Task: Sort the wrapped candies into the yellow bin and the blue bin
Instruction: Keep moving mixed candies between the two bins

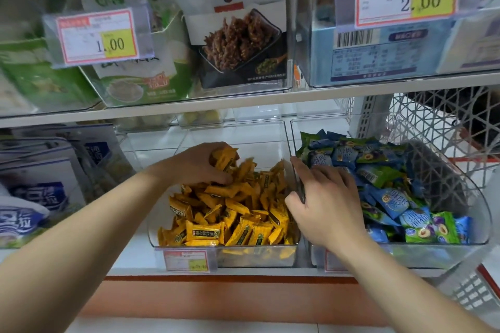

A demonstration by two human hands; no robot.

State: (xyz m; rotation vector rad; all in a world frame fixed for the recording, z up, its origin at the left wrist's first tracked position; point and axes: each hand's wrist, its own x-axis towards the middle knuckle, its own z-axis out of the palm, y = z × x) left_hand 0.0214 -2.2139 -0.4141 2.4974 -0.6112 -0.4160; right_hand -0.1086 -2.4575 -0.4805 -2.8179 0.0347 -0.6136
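Left hand is curled tight round a clutch of yellow candies, right over the heap in the yellow bin. Best bet: release them low over the middle of the pile, so nothing skips the wall into the blue bin next door, which is packed with blue candies. Right hand lies loose and spread where the two bins meet, holding no candy. Both bins sit on a white shop shelf, with price tags above and a wire basket to the right.
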